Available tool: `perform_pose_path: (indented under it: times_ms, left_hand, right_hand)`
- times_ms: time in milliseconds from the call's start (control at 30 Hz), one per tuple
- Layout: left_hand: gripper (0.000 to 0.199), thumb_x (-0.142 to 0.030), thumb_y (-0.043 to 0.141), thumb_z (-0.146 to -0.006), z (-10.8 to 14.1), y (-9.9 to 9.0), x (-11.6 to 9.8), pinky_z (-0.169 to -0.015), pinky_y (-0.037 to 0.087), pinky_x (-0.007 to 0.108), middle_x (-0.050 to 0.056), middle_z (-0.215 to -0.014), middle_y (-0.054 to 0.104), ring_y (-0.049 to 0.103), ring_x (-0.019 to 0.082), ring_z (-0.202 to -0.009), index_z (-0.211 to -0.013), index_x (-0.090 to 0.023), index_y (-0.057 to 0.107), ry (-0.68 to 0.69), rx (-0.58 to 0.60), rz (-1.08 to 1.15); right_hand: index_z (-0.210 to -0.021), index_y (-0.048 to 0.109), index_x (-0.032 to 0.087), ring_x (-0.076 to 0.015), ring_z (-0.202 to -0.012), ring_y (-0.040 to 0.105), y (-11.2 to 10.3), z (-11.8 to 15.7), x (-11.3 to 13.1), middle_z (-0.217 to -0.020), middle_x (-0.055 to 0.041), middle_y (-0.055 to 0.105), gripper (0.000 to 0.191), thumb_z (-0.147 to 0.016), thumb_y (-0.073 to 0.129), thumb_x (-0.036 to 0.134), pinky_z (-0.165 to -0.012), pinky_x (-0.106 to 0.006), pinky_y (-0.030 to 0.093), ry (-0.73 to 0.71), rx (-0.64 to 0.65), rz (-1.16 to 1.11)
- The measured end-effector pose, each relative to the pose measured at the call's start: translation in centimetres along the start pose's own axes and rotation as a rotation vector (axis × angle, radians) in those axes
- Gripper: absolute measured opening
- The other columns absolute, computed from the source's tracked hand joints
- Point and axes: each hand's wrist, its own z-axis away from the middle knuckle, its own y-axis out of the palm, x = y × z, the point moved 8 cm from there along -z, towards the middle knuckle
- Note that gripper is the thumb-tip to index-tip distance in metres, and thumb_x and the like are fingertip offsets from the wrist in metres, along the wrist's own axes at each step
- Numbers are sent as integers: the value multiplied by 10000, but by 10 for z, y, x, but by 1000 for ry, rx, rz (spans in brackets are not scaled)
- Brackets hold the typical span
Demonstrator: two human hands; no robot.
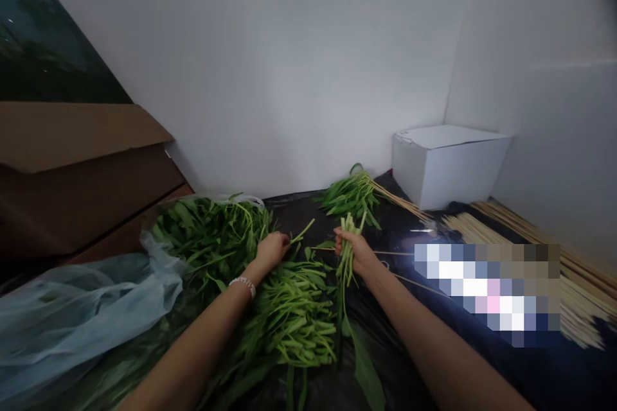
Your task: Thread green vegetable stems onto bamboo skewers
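Observation:
My left hand [272,249] is closed on a green leafy stem [303,230], whose pale cut end sticks out to the right. My right hand [355,249] grips a small bunch of leafy green stems [345,266], cut ends up and long leaves hanging below. Between my forearms lies a pile of cut leafy greens [303,314] with its stem ends facing right. Left of my left hand, loose greens [207,231] fill an opened clear plastic bag [164,257]. Thin sticks [393,253] lie behind and beside my right hand.
Skewered-looking greens [349,196] on thin sticks lie near the wall. A white box [448,164] stands at the back right, with many wooden sticks [501,237] in front. At left are a cardboard box [77,186] and crumpled plastic [91,314]. Black sheeting [299,205] covers the surface. A patch at right is pixelated.

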Motion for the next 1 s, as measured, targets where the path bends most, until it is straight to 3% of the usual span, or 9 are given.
perform_pose_path:
  times_ms: [100, 300, 400, 567, 733, 800, 867, 933, 1000]
  left_hand:
    - [86, -238, 635, -782, -4, -35, 2, -781, 458, 318, 66, -881, 733, 663, 234, -865, -781, -222, 720, -7, -166, 69]
    - [277, -366, 457, -926, -35, -152, 2, -784, 492, 339, 90, -924, 707, 664, 194, -857, -992, -149, 615, -14, -585, 440]
    - [307, -402, 357, -979, -46, -180, -4, -743, 510, 328, 69, -945, 701, 667, 157, -840, -1105, -170, 515, 21, -660, 601]
    - [253, -411, 583, -884, -62, -180, -18, -614, 504, 301, 4, -660, 657, 643, 143, -631, -892, -162, 539, 56, -559, 733]
    - [315, -396, 369, -998, -72, -220, -49, -767, 518, 312, 36, -919, 690, 661, 104, -835, -1138, -128, 458, 191, -643, 791]
    - [310, -400, 404, -986, -63, -221, -69, -795, 516, 338, 30, -921, 698, 665, 115, -842, -1127, -141, 500, 283, -624, 723]
    - [261, -405, 571, -906, -43, -200, -86, -806, 505, 369, 29, -840, 713, 670, 154, -798, -992, -162, 609, 359, -573, 619]
    - [198, -355, 735, -780, -15, -165, -100, -852, 470, 396, 34, -842, 734, 670, 193, -813, -887, -196, 684, 427, -519, 509]
    - [100, -293, 694, -823, 16, -125, -120, -873, 437, 400, 29, -833, 744, 673, 195, -808, -896, -227, 714, 598, -449, 214]
  right_hand:
    - [-772, 602, 161, -79, -392, 493, 0, 1, -1, -489, 51, 551, 177, -657, 736, 173, -382, -178, 416, 9, 0, 1]
    - [-789, 611, 163, -80, -389, 498, 0, 3, -1, -490, 50, 559, 175, -660, 729, 177, -380, -179, 421, 14, -8, -8]
    - [-791, 617, 170, -77, -393, 504, 0, 4, -1, -492, 53, 564, 150, -679, 716, 173, -384, -172, 428, 19, -16, -9]
    - [-779, 617, 164, -79, -389, 507, 0, 4, -1, -490, 48, 570, 129, -689, 708, 163, -377, -175, 434, 26, -19, 3]
    - [-751, 613, 173, -78, -390, 505, -1, 4, 1, -480, 54, 561, 152, -668, 740, 171, -374, -171, 432, 13, -22, 9]
    - [-743, 612, 180, -76, -382, 488, 0, 4, 3, -457, 68, 538, 178, -650, 763, 182, -369, -173, 428, -2, -23, 6]
    - [-757, 623, 179, -73, -378, 474, 3, 5, 9, -447, 75, 522, 225, -620, 800, 201, -369, -175, 422, -42, -1, 1]
    - [-799, 645, 165, -73, -387, 477, 11, 9, 13, -455, 74, 522, 291, -586, 836, 219, -378, -179, 424, -74, 50, -3]
    - [-860, 664, 151, -74, -409, 494, 20, 14, 13, -489, 66, 544, 355, -574, 855, 240, -397, -184, 439, -73, 106, -20]
